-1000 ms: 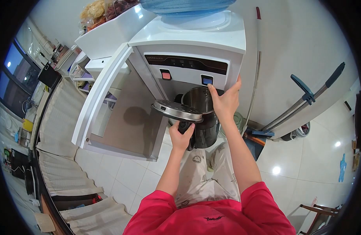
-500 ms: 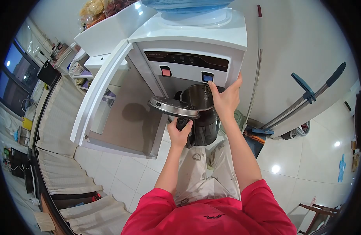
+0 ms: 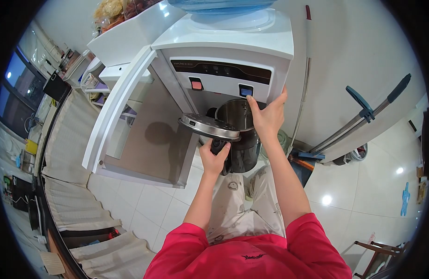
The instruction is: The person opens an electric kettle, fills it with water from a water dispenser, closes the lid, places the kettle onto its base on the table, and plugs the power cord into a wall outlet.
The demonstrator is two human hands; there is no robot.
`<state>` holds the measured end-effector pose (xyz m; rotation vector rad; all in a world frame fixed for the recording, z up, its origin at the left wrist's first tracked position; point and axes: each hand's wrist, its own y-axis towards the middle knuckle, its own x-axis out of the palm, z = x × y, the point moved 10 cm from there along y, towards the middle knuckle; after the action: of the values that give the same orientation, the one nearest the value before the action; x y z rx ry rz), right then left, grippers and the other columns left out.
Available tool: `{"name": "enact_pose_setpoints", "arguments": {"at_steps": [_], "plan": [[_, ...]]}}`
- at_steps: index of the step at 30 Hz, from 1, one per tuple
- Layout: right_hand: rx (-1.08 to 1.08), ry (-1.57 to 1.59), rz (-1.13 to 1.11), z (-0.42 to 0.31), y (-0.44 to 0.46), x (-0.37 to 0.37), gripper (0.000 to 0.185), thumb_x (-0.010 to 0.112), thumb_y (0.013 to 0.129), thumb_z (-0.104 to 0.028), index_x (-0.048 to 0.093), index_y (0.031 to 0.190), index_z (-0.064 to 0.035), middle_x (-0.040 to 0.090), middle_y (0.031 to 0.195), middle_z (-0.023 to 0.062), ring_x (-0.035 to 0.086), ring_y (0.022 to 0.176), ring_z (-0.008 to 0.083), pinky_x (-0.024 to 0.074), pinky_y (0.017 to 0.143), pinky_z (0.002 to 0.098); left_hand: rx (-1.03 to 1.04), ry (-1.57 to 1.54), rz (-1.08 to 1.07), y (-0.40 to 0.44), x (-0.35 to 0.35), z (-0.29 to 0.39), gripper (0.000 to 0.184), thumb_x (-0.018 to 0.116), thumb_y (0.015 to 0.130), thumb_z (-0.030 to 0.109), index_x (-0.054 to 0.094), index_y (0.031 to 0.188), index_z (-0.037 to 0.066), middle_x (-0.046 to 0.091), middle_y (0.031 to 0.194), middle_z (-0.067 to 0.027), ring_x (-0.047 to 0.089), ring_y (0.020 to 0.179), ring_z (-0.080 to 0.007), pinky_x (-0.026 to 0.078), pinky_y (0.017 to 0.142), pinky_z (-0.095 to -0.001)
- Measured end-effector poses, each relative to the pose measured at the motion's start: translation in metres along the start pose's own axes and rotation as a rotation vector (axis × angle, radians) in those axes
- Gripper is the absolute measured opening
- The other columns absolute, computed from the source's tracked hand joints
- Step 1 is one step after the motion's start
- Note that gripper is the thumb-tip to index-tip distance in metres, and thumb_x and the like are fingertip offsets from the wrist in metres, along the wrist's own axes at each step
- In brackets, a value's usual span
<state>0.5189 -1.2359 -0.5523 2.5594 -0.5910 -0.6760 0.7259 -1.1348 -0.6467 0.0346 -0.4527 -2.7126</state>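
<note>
An electric kettle [image 3: 245, 156] with a dark body and a steel inside stands upright under the taps of a white water dispenser [image 3: 223, 42]. Its steel-rimmed lid [image 3: 209, 126] is swung up and tilts toward my left hand [image 3: 215, 157], which is closed around the black handle just below it. My right hand [image 3: 269, 116] grips the dispenser's right side, its fingers partly hidden behind the edge. The right thumb touches the blue tap lever [image 3: 246, 91]. Left of that is a red tap lever [image 3: 196, 84]. Bright streaks show inside the kettle; the water level is hidden.
The dispenser's door [image 3: 121, 111] hangs open at the left. A blue water bottle [image 3: 223, 6] sits on top. On the right, a broom and dustpan [image 3: 302, 168] lean by the wall. A curtained counter [image 3: 65, 153] runs along the left.
My left hand and the kettle lid have shifted very slightly to the right. My right hand stays in place with its thumb at the blue lever.
</note>
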Motion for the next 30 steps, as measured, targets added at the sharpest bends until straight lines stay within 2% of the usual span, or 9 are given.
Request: {"name": "enact_pose_setpoints", "arguments": {"at_steps": [22,28,30], "plan": [[-0.009,-0.003,0.010,-0.0008,-0.0001,-0.0009,0.097,0.078,0.076,-0.033,0.018,0.145,0.0005,0.045,0.137,0.0264,0.053,0.117,0.0437,0.0459,0.091,0.0491,-0.005,-0.010,-0.003,-0.0003,0.0005,-0.0022,0.015,0.070,0.083,0.009,0.064,0.089,-0.004,0.056,0.060,0.0015,0.046,0.051,-0.0046,0.035,0.047,-0.0227],[0.012,-0.003,-0.009,-0.0007,0.0001,-0.0003,0.097,0.078,0.076,-0.033,0.018,0.145,-0.0001,0.045,0.137,0.0258,0.053,0.117,0.0438,0.0460,0.091,0.0496,0.091,0.037,0.019,0.0000,-0.0028,0.0017,0.017,0.071,0.082,0.010,0.064,0.089,-0.004,0.057,0.061,0.0003,0.047,0.052,-0.0054,0.037,0.049,-0.0238],[0.013,-0.013,-0.006,-0.0008,0.0000,-0.0009,0.097,0.078,0.076,-0.033,0.018,0.145,-0.0002,0.045,0.137,0.0257,0.053,0.117,0.0439,0.0460,0.091,0.0497,-0.060,0.038,-0.017,-0.0015,-0.0011,-0.0058,0.019,0.072,0.081,0.011,0.065,0.090,-0.004,0.060,0.065,-0.0016,0.049,0.058,-0.0067,0.041,0.054,-0.0245]]}}
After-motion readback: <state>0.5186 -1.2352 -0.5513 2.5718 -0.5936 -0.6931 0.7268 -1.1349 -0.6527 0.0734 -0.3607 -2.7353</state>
